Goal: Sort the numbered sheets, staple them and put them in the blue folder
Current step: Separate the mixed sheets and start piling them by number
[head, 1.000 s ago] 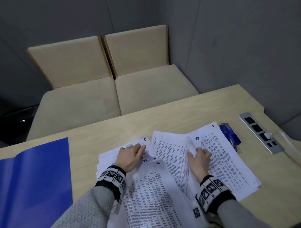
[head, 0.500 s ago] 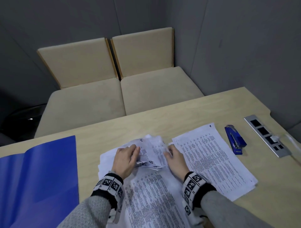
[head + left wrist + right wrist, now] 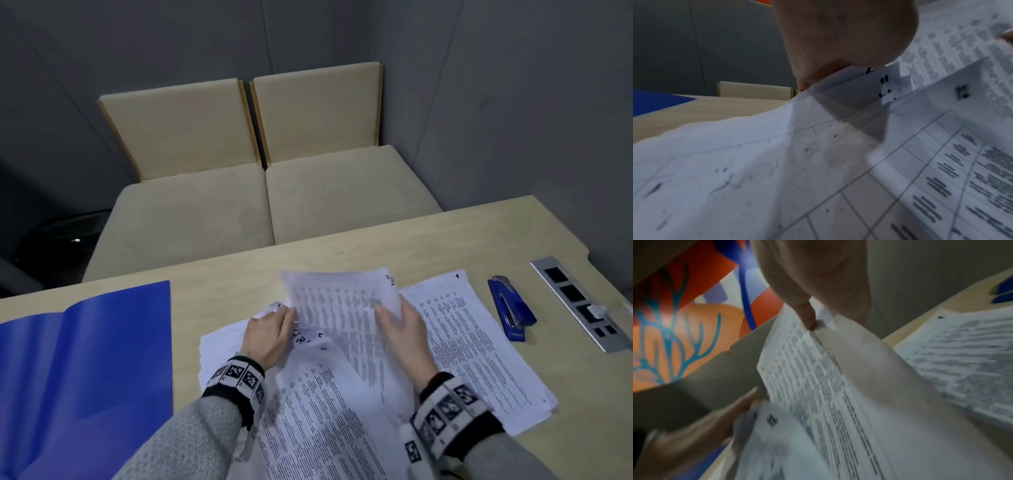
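Observation:
Printed numbered sheets lie fanned over the table's middle (image 3: 329,411). A tidier pile (image 3: 479,349) with sheet 1 on top lies to their right. My right hand (image 3: 387,311) pinches one sheet (image 3: 335,298) at its edge and holds it raised and bent above the fan; the right wrist view shows a finger (image 3: 807,316) clamped on that sheet (image 3: 818,386). My left hand (image 3: 287,317) rests with straight fingers on the numbered corners of the left sheets (image 3: 885,87). The blue folder (image 3: 85,370) lies open at the far left. A blue stapler (image 3: 510,308) lies right of the pile.
A metal socket strip (image 3: 579,301) with a white plug is set into the table at the right edge. Two beige seats (image 3: 267,202) stand beyond the table's far edge, against grey walls. Bare wood (image 3: 342,253) shows between the sheets and the far edge.
My right hand left the sheet marked 23, moved left to the fanned sheets and has now lifted one sheet up. My left hand stayed on the left sheets.

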